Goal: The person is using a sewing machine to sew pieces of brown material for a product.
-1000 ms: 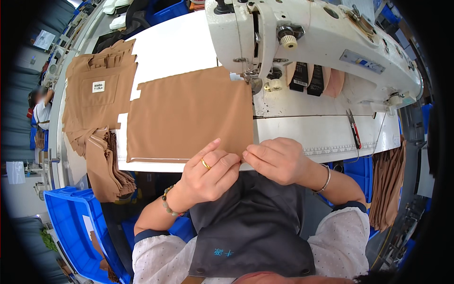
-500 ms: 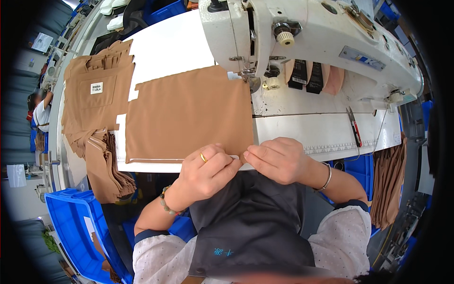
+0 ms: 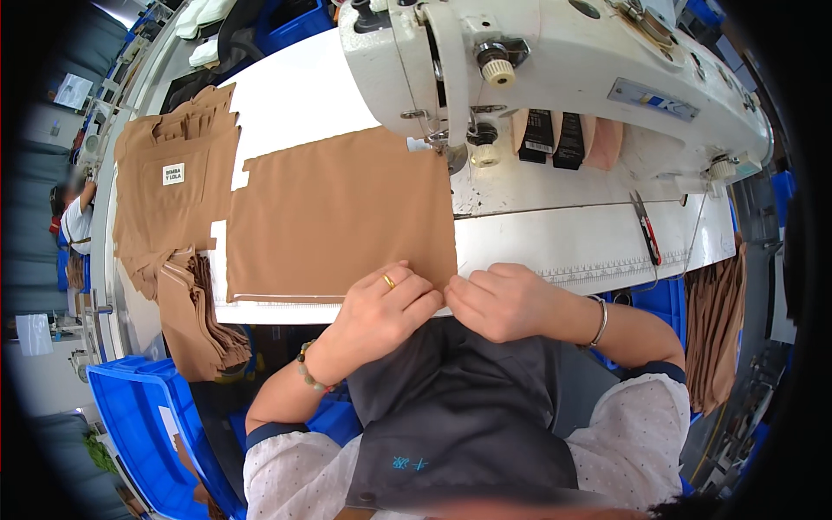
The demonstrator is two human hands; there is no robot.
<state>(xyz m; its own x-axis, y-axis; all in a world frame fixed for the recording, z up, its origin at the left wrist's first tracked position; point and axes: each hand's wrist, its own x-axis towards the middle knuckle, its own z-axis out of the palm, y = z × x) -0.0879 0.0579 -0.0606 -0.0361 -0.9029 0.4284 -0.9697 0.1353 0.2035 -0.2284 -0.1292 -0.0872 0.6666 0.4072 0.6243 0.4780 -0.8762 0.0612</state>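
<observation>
A flat brown fabric panel (image 3: 338, 208) lies on the white table, its far right corner beside the sewing machine's needle area (image 3: 442, 139). A white line runs along its near edge. My left hand (image 3: 390, 308) is closed on that edge near the right corner, a gold ring on one finger. My right hand (image 3: 490, 303) pinches the same corner, its fingertips touching or nearly touching my left ones. What exactly lies between the fingertips is hidden. Red-and-black scissors (image 3: 649, 238) lie to the right of the hands.
Brown fabric stacks (image 3: 160, 204) cover the table's left side. Black tags (image 3: 568, 143) lie under the machine arm. Blue bins (image 3: 130, 416) stand below left and right, with brown pieces (image 3: 719, 338) hanging at the right. A co-worker (image 3: 78, 212) sits at the far left.
My left index finger has bent down from its raised position toward the fabric edge. My right fingers have curled further at the corner. The view has shifted slightly.
</observation>
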